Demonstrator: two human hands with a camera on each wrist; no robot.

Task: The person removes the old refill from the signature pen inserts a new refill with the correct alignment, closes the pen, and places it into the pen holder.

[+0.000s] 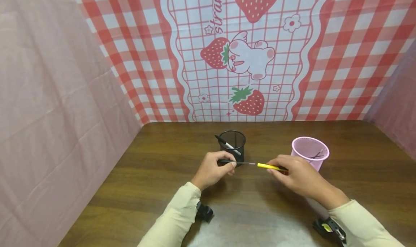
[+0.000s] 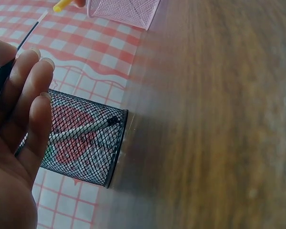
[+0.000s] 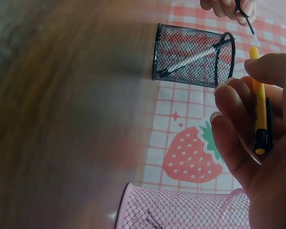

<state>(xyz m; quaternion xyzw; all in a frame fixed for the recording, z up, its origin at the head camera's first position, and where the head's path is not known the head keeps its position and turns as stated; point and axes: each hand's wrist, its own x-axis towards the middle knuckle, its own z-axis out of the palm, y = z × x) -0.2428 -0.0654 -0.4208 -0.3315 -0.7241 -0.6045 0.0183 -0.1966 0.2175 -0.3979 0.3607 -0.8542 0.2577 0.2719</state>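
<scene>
My left hand (image 1: 211,169) pinches the black part of a pen (image 2: 2,78) between thumb and fingers. A thin ink refill (image 1: 245,163) sticks out of it to the right. Opposite, my right hand (image 1: 299,176) grips a yellow pen barrel (image 3: 260,107), which has a black clip and a black-and-yellow end. The barrel's bare end faces the refill's tip, a small gap apart in the head view. Behind the left hand stands a black mesh pen cup (image 3: 195,71) with a black-and-white marker (image 1: 230,146) leaning in it.
A pink mesh pen cup (image 1: 327,156) stands just behind the right hand, with thin dark pieces (image 1: 316,155) inside. The brown wooden table (image 1: 162,149) runs back to a red-and-white checked cloth (image 1: 139,52). Pale pink cloth (image 1: 55,95) hangs along the left side.
</scene>
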